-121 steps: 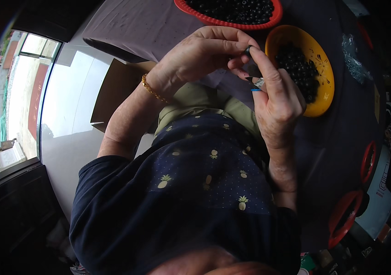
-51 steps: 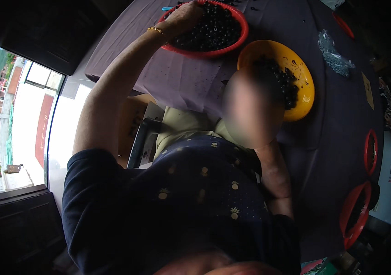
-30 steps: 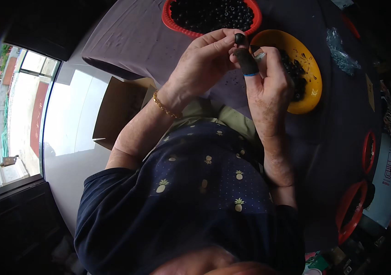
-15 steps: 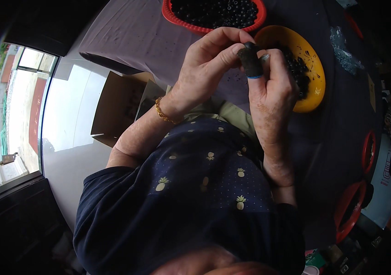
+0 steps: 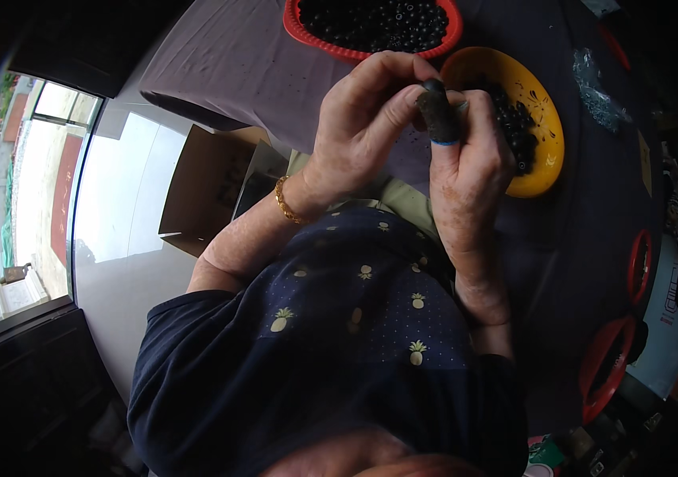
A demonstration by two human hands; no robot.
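My left hand (image 5: 367,127) pinches a small rounded black part (image 5: 433,84) between thumb and forefinger. Against it from the other side works my right hand (image 5: 472,171), its fingers curled closed. A dark, worn finger cover (image 5: 439,118) with a blue edge sleeves the right thumb, which touches the part. The right fingertips are partly hidden, and a small pale-green bit shows by the forefinger. Just beyond my right hand lies a yellow bowl (image 5: 549,147) with many small black rings and parts in it.
A red basket (image 5: 294,30) full of small black rings stands at the far side of the cloth-covered table (image 5: 227,71). Crumpled clear plastic (image 5: 597,91) lies to the right. Left of my knees is an open cardboard box (image 5: 200,187). Red round-rimmed items (image 5: 608,370) are at the lower right.
Both hands have shifted slightly, and the black part has tilted a little between the fingers. The grip stays much the same.
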